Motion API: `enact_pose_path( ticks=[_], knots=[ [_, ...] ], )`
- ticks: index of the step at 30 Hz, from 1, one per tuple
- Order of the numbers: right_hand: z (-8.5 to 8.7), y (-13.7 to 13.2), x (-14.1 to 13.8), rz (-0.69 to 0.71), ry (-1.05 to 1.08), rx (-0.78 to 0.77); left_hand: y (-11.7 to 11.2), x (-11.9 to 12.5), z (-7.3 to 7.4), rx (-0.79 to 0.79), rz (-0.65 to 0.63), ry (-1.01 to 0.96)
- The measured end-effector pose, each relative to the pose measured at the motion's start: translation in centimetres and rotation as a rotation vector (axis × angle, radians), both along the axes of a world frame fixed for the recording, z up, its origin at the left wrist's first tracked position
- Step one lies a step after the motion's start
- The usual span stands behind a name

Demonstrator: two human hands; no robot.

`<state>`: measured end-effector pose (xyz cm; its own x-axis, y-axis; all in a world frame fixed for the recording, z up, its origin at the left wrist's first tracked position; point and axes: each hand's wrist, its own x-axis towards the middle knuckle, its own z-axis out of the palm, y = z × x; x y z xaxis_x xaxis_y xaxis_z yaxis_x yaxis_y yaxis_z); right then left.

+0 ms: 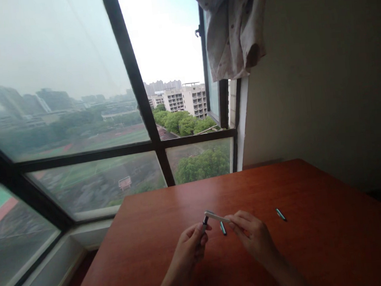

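Snugly curled left hand [192, 244] around rod [204, 222], pinched right hand [253, 234] on stick [217, 216]

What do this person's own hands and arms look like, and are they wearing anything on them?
The left hand and right hand are bare, without gloves. No sleeve, watch or bracelet shows on the visible left forearm or right forearm. Rings would be too small to tell.

Head view, forward, downward over table [144, 227]
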<state>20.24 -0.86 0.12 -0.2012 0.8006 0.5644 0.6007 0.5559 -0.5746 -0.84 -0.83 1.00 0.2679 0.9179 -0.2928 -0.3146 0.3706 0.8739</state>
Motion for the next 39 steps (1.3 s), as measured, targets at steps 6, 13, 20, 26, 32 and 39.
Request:
enact_pose_path(
  ticks=[6, 13, 20, 26, 32, 39],
  knots=[
    [0.0, 0.1, 0.0, -0.011, 0.002, 0.015, 0.2, -0.2, -0.1, 0.003, 0.015, 0.004],
    [0.0, 0.2, 0.1, -0.016, 0.008, -0.003, -0.2, -0.1, 0.5, -0.001, 0.026, -0.046],
    [-0.1, 0.3, 0.4, -0.013, 0.019, -0.016, -0.3, -0.3, 1.0, -0.008, 0.072, -0.076],
    [0.0, 0.3, 0.3, -0.001, 0.108, -0.100, 0.1, -0.6, 0.4, 0.043, 0.097, -0.064],
    [0.1, 0.1, -0.3, 0.040, 0.193, -0.205, 0.8, -0.6, -1.1, 0.135, 0.138, 0.001],
    [0.8, -0.4, -0.6, 0.118, 0.193, -0.243, 0.9, -0.8, -1.7, 0.176, 0.195, 0.001]
  ],
)
